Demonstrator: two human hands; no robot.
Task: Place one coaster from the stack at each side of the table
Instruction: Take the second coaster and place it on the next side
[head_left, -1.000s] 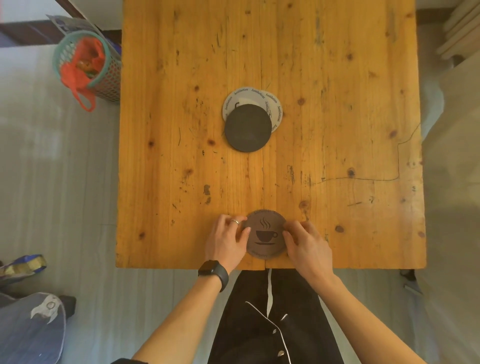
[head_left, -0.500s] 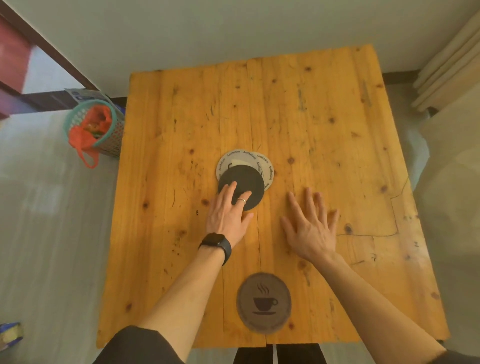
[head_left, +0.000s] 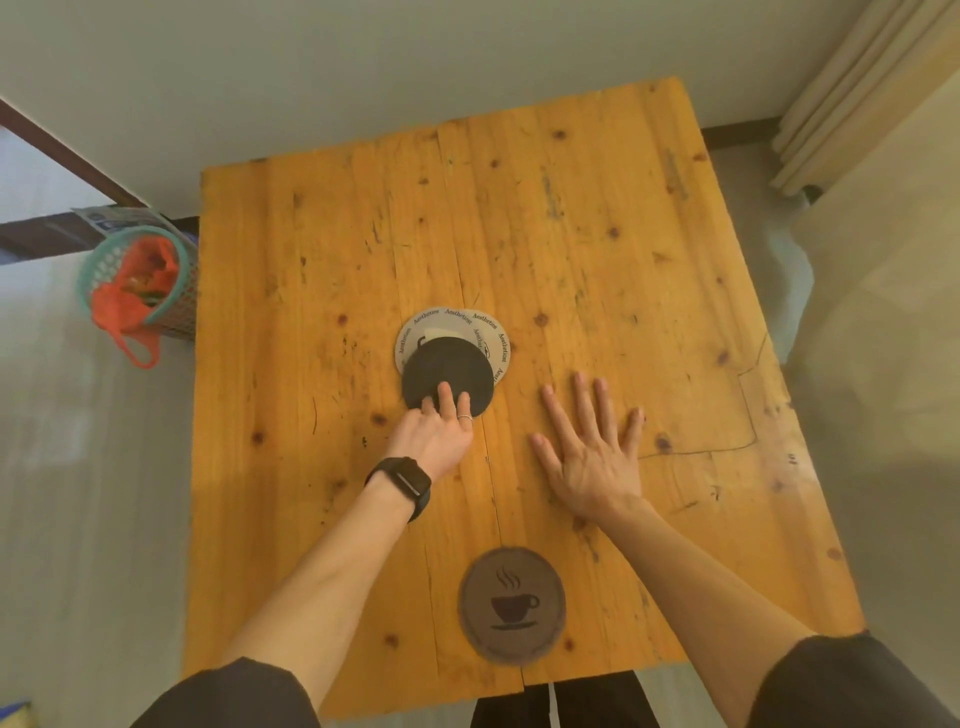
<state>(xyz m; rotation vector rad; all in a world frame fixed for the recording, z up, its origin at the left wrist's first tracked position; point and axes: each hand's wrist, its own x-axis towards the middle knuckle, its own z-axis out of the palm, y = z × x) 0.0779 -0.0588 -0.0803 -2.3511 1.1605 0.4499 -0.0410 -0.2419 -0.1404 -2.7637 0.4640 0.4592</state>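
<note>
- The left hand (head_left: 434, 436) reaches forward with its fingertips (head_left: 444, 391) pressing flat on the near edge of the black coaster (head_left: 447, 370); nothing is gripped yet.
- That black coaster tops the stack (head_left: 453, 349), slid a little nearer than the pale printed coasters (head_left: 488, 332) under it.
- The right hand (head_left: 589, 457) lies spread and empty, palm down on the counter (head_left: 597, 249), just right of the stack.
- To do it well, I'd say: drag the top disc toward the wrist until it clears the ones below, then pinch its rim. Light pressure, or the pale ones slide too.
- The brown coffee-cup coaster (head_left: 512, 605) already sits at the near edge, behind both hands, between the forearms.
- Well out to the left, on the floor, a teal mesh basket (head_left: 104, 260) holds an orange bag (head_left: 140, 291); what's inside that I can't tell.
</note>
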